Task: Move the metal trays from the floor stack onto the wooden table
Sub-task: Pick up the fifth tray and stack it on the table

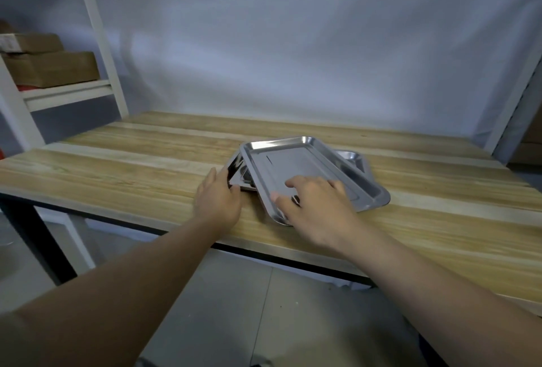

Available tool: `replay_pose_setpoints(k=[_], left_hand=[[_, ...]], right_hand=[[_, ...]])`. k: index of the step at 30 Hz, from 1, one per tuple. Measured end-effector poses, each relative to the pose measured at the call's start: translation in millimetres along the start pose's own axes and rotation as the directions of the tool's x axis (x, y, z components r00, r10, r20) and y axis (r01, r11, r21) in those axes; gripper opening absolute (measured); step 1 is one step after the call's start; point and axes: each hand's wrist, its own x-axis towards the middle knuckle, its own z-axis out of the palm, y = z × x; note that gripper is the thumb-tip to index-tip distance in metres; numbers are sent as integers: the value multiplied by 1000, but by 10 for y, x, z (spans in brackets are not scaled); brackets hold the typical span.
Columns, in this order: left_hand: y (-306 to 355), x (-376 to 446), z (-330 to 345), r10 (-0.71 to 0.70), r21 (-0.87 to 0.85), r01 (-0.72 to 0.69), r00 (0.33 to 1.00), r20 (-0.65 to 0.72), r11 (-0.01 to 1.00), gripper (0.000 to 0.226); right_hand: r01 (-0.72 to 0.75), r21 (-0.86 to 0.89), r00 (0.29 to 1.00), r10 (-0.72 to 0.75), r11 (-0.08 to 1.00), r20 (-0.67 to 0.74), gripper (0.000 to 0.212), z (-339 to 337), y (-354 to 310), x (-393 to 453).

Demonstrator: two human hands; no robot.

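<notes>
Top tray [308, 167] sits skewed on the tabletop [117, 167] over another tray [353, 158]. Right hand [315, 211] lies flat on its 6 o'clock rim, no grip; left hand [218, 199] touches the 9 o'clock edge, fingers straight. Probably stiff, light, slippery steel, so grab the rolled rims.

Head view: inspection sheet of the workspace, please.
Surface: wooden table, pale planks, dark frame.
Job's things: top metal tray lies askew over lower trays on the table.
Clutter: nothing seen.
Hands: left hand touches the lower trays' left corner; right hand rests with its fingers on the top tray.
Cables: nothing seen.
Surroundings: white shelving with cardboard boxes at left, grey backdrop, tiled floor.
</notes>
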Motion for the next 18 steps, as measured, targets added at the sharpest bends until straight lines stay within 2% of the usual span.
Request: replay_pose_setpoints(k=[6,8,11,12,15,18], left_hand=[[-2,-88,-50,54,-14,-54,998,-11,998,47],[-21,-76,-62,37,-53,-37,999,-8,998,49],[-52,-78,-79,5,-66,-4,1000,20,998,60],[-58,-77,-82,-12,-67,14,1000,29,998,67],[-84,-62,-84,-30,-104,34,999,37,994,78],[-83,-71,-95,-19,-165,22,1000,24,986,87]], right_hand=[[11,-29,998,-9,1000,68,65,118,-252,267],[1,-55,994,5,998,110,53,140,-280,339],[6,-97,991,7,995,133,17,120,-263,390],[3,-108,989,13,994,144,14,101,-239,388],[-33,-77,986,45,996,161,22,22,-94,371],[-78,-71,986,87,994,144,47,-87,55,320]])
